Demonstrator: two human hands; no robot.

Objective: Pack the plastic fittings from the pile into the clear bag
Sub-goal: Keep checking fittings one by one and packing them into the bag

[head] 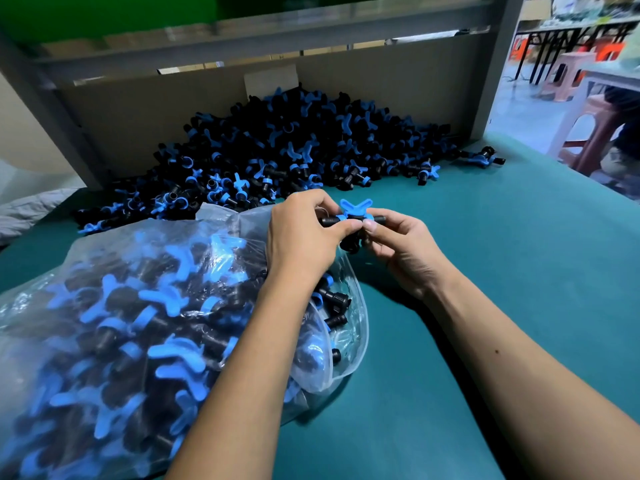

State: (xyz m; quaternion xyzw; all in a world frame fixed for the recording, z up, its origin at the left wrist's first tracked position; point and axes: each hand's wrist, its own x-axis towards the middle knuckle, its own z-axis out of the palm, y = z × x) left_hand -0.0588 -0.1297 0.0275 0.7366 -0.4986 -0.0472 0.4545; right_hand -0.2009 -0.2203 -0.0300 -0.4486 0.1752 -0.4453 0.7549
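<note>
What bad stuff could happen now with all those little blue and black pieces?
1. The clear bag lies on its side, very full, with its mouth open near the left hand. Fittings at the mouth could slide out onto the green table.
2. Both hands pinch one fitting just outside the bag; if the right hand slips, it may drop.
3. A few loose fittings from the pile sit near the table's far edge and might roll off.

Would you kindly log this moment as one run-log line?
left hand: grips fitting | right hand: pinches same fitting | clear bag: mostly full | pile: remains on table
</note>
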